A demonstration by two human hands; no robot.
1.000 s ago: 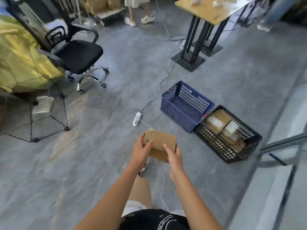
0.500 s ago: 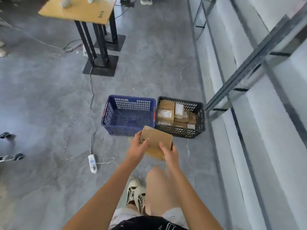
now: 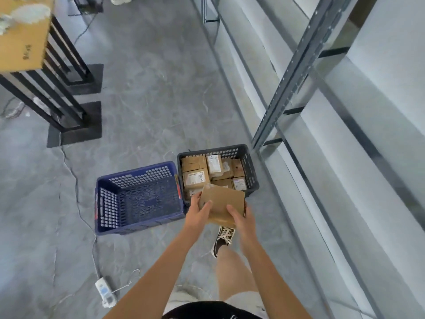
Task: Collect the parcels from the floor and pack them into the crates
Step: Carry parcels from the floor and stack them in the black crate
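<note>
I hold a brown cardboard parcel point(image 3: 224, 203) in both hands in front of me. My left hand point(image 3: 199, 213) grips its left edge and my right hand point(image 3: 241, 221) grips its near right side. The parcel hangs over the near edge of the black crate point(image 3: 249, 168), which holds several cardboard parcels point(image 3: 196, 178) with white labels. Directly left of it stands the blue crate point(image 3: 138, 199), with nothing inside.
A metal shelving rack point(image 3: 299, 88) runs along the right. A wooden table on black legs point(image 3: 57, 88) stands at the far left. A white power strip point(image 3: 104, 291) and its cable lie on the grey floor near left. My shoe point(image 3: 224, 238) steps forward below the parcel.
I have walked up to the crates; they went from far right to just ahead of my hands. The parcel stays in both hands and now overlaps the black crate's near edge.
</note>
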